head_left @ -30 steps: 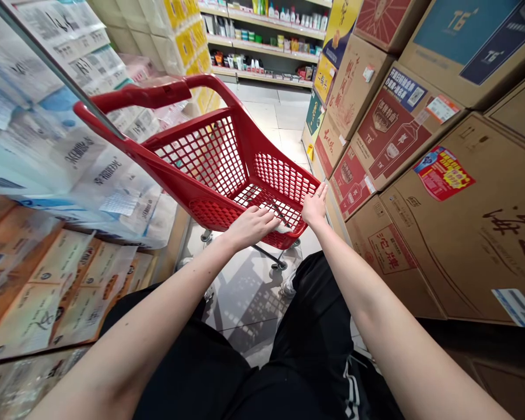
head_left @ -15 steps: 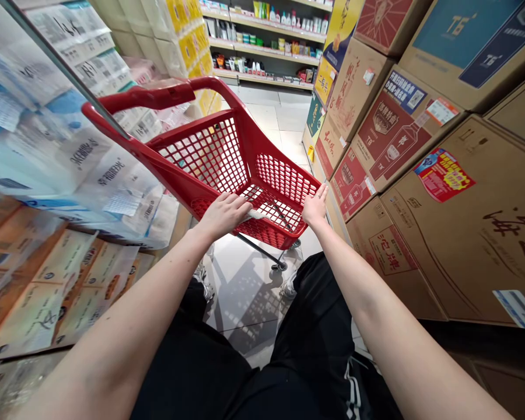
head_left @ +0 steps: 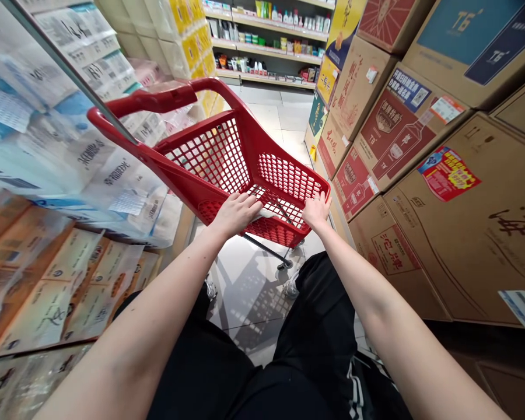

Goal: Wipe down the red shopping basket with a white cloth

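A red plastic shopping cart [head_left: 240, 125] with lattice walls stands in front of me, its basket showing only bare lattice. My left hand [head_left: 237, 213] lies over the near rim, fingers together and bent. A crumpled white cloth [head_left: 266, 214], or perhaps a tissue, pokes out from beneath those fingers against the rim. At the basket's near right corner, my right hand [head_left: 317, 211] has its fingers curled over the red edge. The palms and most of the cloth are hidden.
Stacked cardboard boxes [head_left: 420, 227] form a wall close on the right. Wrapped paper packs [head_left: 109, 169] are piled on the left, beside a slanting metal pole [head_left: 70, 67]. Shelves of bottles [head_left: 271, 35] cross the far end. My feet stand on pale floor tiles [head_left: 249, 291].
My right hand's fingers, stretched out before, are now bent over the rim. The left hand and the cloth have shifted slightly right along the rim. The view has also moved a little.
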`<action>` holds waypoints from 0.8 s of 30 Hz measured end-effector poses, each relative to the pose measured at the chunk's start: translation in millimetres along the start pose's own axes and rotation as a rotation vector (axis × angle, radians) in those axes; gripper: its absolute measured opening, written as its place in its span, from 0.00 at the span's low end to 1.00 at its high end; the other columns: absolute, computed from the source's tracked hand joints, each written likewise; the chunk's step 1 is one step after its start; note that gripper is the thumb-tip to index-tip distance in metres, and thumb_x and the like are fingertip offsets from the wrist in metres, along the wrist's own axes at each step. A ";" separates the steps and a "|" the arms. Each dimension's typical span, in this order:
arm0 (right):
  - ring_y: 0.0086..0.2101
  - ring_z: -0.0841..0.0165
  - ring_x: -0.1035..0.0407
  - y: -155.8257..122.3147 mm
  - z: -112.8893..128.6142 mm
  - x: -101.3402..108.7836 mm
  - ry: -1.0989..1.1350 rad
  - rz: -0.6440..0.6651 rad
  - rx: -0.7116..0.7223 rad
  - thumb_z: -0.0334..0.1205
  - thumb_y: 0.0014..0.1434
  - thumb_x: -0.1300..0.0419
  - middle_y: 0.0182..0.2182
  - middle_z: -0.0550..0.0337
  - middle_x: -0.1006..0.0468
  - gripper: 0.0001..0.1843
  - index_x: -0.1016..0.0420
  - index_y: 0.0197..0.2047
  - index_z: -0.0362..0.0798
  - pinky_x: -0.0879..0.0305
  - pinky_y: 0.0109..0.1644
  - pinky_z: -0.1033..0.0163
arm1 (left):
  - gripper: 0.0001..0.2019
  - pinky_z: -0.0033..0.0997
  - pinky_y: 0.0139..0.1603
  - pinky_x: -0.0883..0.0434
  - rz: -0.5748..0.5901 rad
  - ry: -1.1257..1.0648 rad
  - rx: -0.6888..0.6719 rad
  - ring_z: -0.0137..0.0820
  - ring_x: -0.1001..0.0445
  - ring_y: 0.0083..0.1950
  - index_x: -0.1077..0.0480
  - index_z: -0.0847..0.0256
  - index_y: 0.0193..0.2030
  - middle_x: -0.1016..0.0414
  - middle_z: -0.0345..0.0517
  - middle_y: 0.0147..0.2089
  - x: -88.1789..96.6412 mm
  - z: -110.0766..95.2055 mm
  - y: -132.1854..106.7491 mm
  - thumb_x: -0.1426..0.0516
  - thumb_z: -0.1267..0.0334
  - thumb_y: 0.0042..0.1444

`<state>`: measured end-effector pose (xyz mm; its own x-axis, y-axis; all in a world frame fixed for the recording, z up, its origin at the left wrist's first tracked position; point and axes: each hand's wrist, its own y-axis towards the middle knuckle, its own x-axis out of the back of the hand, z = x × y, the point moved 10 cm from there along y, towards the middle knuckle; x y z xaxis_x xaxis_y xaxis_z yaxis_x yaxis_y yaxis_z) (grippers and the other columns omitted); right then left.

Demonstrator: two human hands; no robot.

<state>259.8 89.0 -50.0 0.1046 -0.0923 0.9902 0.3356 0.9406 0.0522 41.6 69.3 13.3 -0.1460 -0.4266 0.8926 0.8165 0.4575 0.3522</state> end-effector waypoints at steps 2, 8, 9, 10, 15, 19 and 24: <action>0.66 0.51 0.53 -3.8 5.0 1.2 -0.010 -0.015 0.020 0.36 0.56 0.46 0.61 0.44 0.33 0.17 0.22 0.47 0.45 0.76 0.68 0.39 | 0.10 0.42 0.45 0.39 -0.013 0.002 0.007 0.39 0.33 0.42 0.30 0.57 0.41 0.29 0.50 0.38 0.7 -2.0 3.4 0.52 0.59 0.65; 0.43 0.60 0.26 -13.2 28.6 -8.6 -0.024 0.105 0.129 0.38 0.62 0.51 0.33 0.49 0.18 0.18 0.19 0.35 0.46 0.75 0.69 0.49 | 0.10 0.42 0.47 0.39 -0.059 -0.046 0.062 0.40 0.33 0.42 0.30 0.57 0.40 0.30 0.50 0.37 3.3 -3.4 5.9 0.51 0.60 0.65; 0.40 0.61 0.25 -14.2 31.8 -9.5 -0.020 0.122 0.142 0.39 0.63 0.52 0.33 0.50 0.18 0.19 0.19 0.34 0.46 0.70 0.68 0.50 | 0.10 0.43 0.47 0.39 -0.063 -0.050 0.070 0.40 0.33 0.42 0.30 0.58 0.40 0.30 0.50 0.37 3.2 -3.0 5.3 0.52 0.60 0.65; 0.39 0.62 0.25 -15.0 33.8 -9.3 -0.012 0.129 0.147 0.39 0.63 0.52 0.34 0.50 0.18 0.20 0.19 0.35 0.46 0.64 0.67 0.51 | 0.10 0.43 0.48 0.39 -0.062 -0.050 0.073 0.40 0.33 0.42 0.30 0.58 0.41 0.30 0.50 0.37 2.8 -2.8 4.9 0.52 0.60 0.65; 0.42 0.63 0.26 -14.4 30.0 1.4 0.041 0.085 0.106 0.41 0.67 0.57 0.40 0.51 0.18 0.23 0.21 0.42 0.48 0.41 0.50 0.60 | 0.11 0.43 0.46 0.38 -0.044 -0.019 0.064 0.40 0.34 0.42 0.29 0.58 0.40 0.30 0.51 0.37 -0.1 -2.0 7.3 0.52 0.60 0.65; 0.40 0.63 0.26 -10.7 25.8 6.8 0.030 0.059 0.106 0.41 0.67 0.57 0.38 0.51 0.18 0.22 0.21 0.41 0.48 0.41 0.46 0.61 | 0.11 0.42 0.44 0.39 -0.044 -0.010 0.072 0.39 0.33 0.40 0.29 0.59 0.40 0.30 0.51 0.36 -0.8 -3.3 13.3 0.52 0.60 0.65; 0.42 0.63 0.26 -6.1 18.3 5.6 0.010 0.097 0.091 0.46 0.68 0.57 0.40 0.51 0.19 0.24 0.20 0.41 0.48 0.39 0.46 0.62 | 0.11 0.42 0.43 0.40 -0.031 0.008 0.088 0.39 0.33 0.41 0.30 0.59 0.39 0.28 0.51 0.38 -2.6 -7.1 19.5 0.51 0.59 0.64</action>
<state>241.1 88.7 -42.4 0.1423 -0.0021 0.9898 0.2374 0.9709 -0.0321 61.8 73.7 15.8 -0.1656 -0.4478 0.8787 0.7592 0.5108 0.4033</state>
